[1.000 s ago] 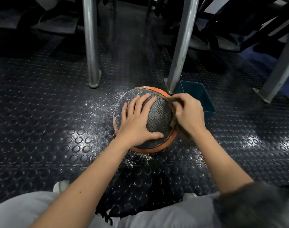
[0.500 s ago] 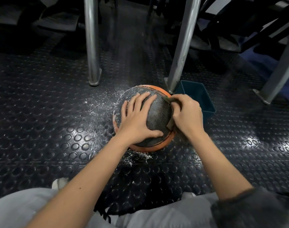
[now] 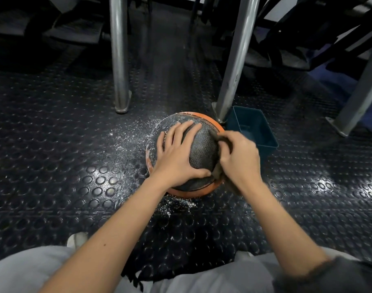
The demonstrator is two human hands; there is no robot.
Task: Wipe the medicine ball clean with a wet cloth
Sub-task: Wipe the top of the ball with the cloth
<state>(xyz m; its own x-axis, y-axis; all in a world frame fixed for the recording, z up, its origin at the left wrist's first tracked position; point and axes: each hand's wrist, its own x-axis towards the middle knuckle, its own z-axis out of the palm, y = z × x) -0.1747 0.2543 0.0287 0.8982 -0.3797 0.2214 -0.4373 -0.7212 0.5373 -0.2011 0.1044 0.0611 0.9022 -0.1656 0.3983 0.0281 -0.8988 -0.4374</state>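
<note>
Change: the right hand [image 3: 240,159] has slid the wet cloth [image 3: 217,174] slightly down the medicine ball's [image 3: 202,144] right flank; wiping is under way, with white dust [image 3: 130,140] left on its far-left side
Left hand [image 3: 176,153]: spread flat on top; grasping nothing
Right grip: clenched round the cloth
Ball: on the studded floor [image 3: 75,144], beside a teal bin [image 3: 254,132]; round, no long axis; dark textured panel up

Beyond the medicine ball [image 3: 202,149], steel post [image 3: 233,66] and teal bin [image 3: 263,134] block the right; floor [image 3: 75,155] leftward lies open.
</note>
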